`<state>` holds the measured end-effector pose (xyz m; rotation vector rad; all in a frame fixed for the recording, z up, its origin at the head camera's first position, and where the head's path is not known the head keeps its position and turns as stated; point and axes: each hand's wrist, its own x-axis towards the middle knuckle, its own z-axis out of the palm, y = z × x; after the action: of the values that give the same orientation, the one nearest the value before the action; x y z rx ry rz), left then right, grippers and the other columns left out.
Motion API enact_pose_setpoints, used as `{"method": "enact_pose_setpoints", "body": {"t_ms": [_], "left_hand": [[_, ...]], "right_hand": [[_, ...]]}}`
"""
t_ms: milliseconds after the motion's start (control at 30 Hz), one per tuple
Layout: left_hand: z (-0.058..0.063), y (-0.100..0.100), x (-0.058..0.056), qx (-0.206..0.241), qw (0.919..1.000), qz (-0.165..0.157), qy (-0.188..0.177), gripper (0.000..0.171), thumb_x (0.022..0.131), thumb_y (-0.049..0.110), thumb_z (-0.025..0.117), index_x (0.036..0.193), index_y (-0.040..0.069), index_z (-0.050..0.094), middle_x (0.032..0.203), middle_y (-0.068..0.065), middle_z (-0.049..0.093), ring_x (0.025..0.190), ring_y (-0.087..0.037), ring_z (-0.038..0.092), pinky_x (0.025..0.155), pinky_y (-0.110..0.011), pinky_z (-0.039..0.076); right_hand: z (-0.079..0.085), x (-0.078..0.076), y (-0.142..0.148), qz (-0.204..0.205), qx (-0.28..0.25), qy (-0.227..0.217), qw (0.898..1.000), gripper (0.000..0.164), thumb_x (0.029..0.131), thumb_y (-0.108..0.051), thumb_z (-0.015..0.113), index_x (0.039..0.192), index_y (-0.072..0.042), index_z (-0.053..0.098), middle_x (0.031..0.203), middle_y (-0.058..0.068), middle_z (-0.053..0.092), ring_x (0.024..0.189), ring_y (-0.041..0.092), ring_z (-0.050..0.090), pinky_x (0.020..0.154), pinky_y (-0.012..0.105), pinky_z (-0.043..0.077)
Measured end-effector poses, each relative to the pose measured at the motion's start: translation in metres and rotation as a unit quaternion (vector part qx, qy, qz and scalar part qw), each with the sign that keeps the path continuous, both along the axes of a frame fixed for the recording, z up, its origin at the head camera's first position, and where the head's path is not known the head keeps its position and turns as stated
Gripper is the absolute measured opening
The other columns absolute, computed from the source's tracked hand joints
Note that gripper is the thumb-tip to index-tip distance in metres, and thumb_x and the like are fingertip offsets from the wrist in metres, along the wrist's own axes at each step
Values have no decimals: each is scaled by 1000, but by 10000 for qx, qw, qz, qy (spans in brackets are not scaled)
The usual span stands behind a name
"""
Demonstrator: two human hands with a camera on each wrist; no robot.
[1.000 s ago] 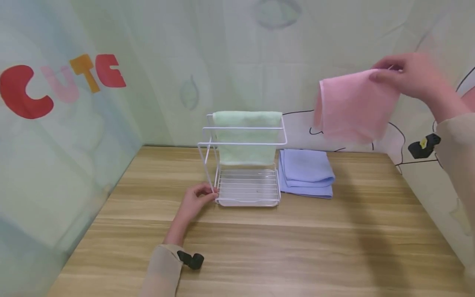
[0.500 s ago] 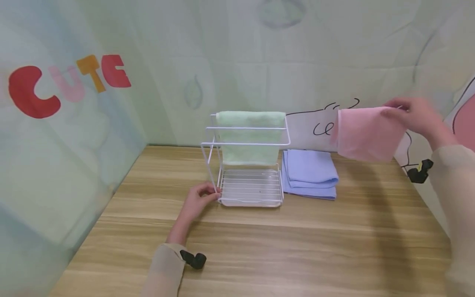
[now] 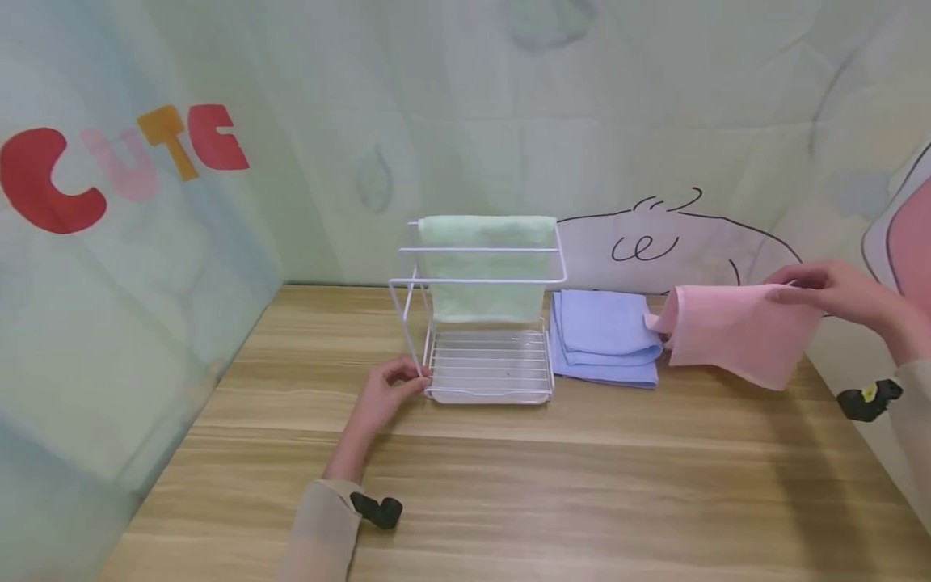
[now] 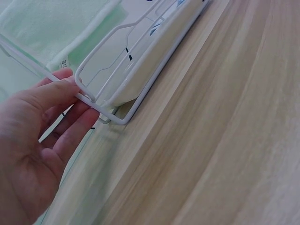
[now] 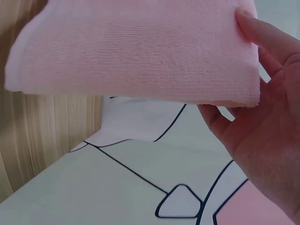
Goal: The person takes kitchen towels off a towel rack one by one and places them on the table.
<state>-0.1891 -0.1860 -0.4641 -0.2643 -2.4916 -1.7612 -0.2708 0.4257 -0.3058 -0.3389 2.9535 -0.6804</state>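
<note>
A white wire rack [image 3: 480,281] stands on the wooden table, with a pale green towel [image 3: 489,267] draped over its rear bar. My left hand [image 3: 385,392] pinches the rack's lower front-left wire; in the left wrist view, thumb and fingers [image 4: 77,124] close around that wire. At the right, my right hand [image 3: 836,289] grips a folded pink towel [image 3: 742,327] by its upper right edge. The towel hangs down, its left end close to a folded blue towel [image 3: 607,331] that lies beside the rack. Whether the pink towel touches the table or the blue towel, I cannot tell.
A pale tray [image 3: 487,368] sits in the rack's base. Behind the table [image 3: 509,501] hangs a printed fabric backdrop [image 3: 465,145], which also covers both sides. Small black devices are strapped to both sleeves.
My right hand has lowered the pink towel from high in front of the backdrop to near the table, right of the blue towel. The left hand keeps its hold on the rack.
</note>
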Motion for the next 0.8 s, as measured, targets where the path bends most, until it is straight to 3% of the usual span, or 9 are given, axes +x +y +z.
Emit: {"method": "enact_pose_setpoints", "body": {"t_ms": [133,400,567,700,800], "left_hand": [[0,-3,1,-36,10000,54,26,13,86,3,73,97,-3,69,95,-23,72,79,-2,61,78,-18,52],[-1,-5,2,-127,9998,127,-35,14,86,5,73,97,-1,70,96,-23,72,79,-3,61,83,-21,50],[-1,-5,1,-126,9999,59,58,15,86,6,74,98,-2,70,96,-23,73,80,-2,62,82,-19,51],[0,-3,1,-64,10000,-6,73,16,85,5,74,98,-2,70,97,-24,72,79,-1,62,80,-17,52],[1,-1,0,-5,10000,-48,54,15,85,4,73,98,-3,70,98,-25,72,79,-1,62,79,-17,53]], "right_hand": [[-1,5,7,119,62,-149,9998,29,96,-26,65,110,0,69,87,-26,61,77,-1,52,66,20,45],[-1,8,18,324,309,-773,9960,28,98,-26,60,111,-2,66,92,-17,64,79,0,50,69,22,43],[-8,4,18,261,375,-618,9970,35,98,-32,60,117,-3,66,99,-12,66,81,-4,50,72,24,45],[-21,-7,14,116,274,-289,9991,41,97,-36,61,121,-2,65,112,10,70,82,-13,45,77,30,48],[-28,-16,11,27,133,-290,9995,48,98,-39,59,127,-1,61,126,28,62,83,-18,42,82,43,50]]}}
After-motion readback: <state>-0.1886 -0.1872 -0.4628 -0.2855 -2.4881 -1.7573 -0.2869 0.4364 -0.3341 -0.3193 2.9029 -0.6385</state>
